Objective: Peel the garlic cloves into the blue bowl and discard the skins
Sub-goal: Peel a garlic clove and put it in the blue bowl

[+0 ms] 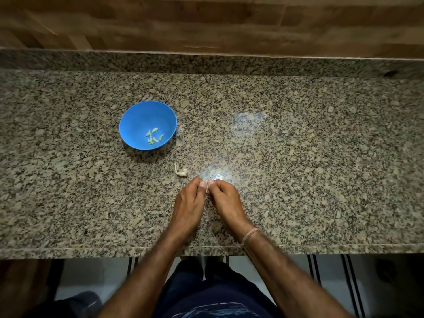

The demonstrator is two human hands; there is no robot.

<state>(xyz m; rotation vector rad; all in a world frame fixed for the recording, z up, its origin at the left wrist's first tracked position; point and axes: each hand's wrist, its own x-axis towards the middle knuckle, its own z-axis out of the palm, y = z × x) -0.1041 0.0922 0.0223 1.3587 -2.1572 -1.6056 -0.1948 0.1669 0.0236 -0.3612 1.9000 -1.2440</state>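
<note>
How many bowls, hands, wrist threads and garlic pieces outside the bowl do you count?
Round blue plastic bowl: 1
Hands: 2, left hand, right hand
Pale wrist thread: 1
Garlic pieces outside bowl: 2, pale clump on granite counter, clove both hands pinch
Total: 6

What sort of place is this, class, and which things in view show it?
Most likely a home kitchen: a speckled granite countertop, a round blue plastic bowl holding peeled garlic cloves, and pale garlic scraps lying on the counter.

A home kitchen: speckled granite countertop with raised back ledge, wood-pattern wall, tiled floor below
</note>
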